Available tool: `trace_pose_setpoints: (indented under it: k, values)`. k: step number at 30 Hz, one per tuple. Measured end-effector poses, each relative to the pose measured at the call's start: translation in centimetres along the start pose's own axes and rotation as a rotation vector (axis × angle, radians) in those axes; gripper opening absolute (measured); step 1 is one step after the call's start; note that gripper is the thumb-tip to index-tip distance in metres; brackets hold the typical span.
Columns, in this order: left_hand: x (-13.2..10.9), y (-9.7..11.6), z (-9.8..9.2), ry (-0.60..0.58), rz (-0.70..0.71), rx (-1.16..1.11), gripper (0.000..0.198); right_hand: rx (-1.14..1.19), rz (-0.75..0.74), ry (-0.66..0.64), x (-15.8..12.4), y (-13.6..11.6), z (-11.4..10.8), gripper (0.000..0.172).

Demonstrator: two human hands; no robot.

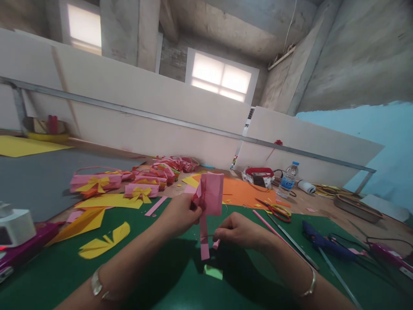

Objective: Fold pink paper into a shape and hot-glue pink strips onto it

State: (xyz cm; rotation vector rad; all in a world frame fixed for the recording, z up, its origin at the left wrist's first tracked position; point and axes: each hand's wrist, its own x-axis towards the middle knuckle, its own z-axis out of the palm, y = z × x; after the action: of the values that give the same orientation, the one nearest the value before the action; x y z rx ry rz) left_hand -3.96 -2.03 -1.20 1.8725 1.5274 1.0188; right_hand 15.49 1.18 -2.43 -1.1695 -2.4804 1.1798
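Observation:
Fingers closed, my left hand grips a folded pink paper piece upright above the green mat. A pink paper strip hangs down from below that hand. My right hand is to the right of the strip, its fingers pinched on a thin item whose tip reaches across the strip; I cannot make out what it is. A small pink bit shows just under the right fingertips. A light green paper scrap lies on the mat below the strip.
Pink paper bags with yellow bows stand at the back left. Yellow cut paper lies left. Scissors, a metal ruler, a blue glue gun and a water bottle are at the right.

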Motion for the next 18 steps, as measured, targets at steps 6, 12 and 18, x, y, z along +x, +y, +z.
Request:
trace_pose_setpoints:
  k: [6, 12, 18]
  values:
    - [-0.07, 0.13, 0.17, -0.015, -0.046, -0.029, 0.014, -0.009, 0.018, 0.004, 0.02, -0.17, -0.04, 0.031]
    - [-0.05, 0.00, 0.20, -0.021, -0.045, -0.020, 0.017, -0.027, 0.021, 0.008, -0.16, -0.65, -0.06, 0.030]
    - [-0.02, -0.10, 0.19, -0.008, -0.026, -0.019, 0.014, -0.010, 0.043, 0.033, 0.18, -0.27, 0.10, 0.034]
